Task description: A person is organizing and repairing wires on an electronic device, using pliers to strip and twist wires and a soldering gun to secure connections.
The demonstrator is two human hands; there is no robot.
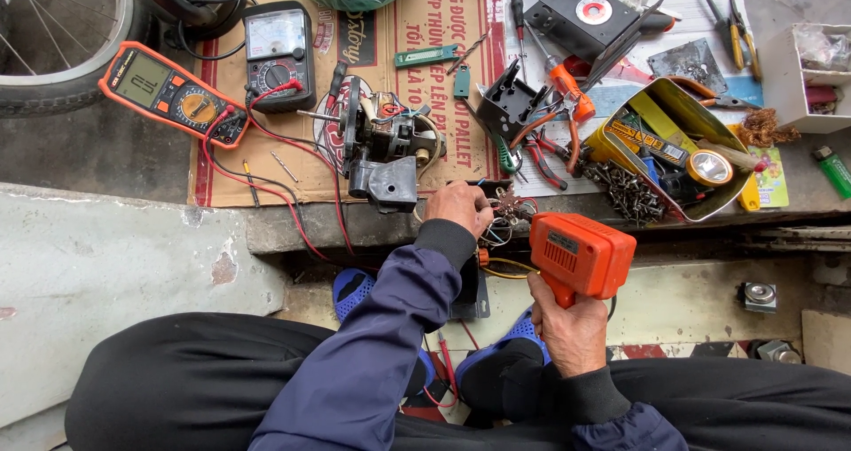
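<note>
Soldering is judged to be in hand; a steady tip on the joint is called for next. The orange soldering gun [581, 254] is gripped by the closed right hand [567, 327]. The wire bundle [507, 210], beside the motor [386, 145], is pinched by the left hand [458, 207]. The gun tip and joint are hidden.

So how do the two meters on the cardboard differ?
The orange multimeter has a digital screen and lies slanted; the black multimeter has a needle dial face and lies nearly straight. The orange one is longer and slimmer, the black one boxier. Both have a rotary selector and plugged-in leads.
</note>
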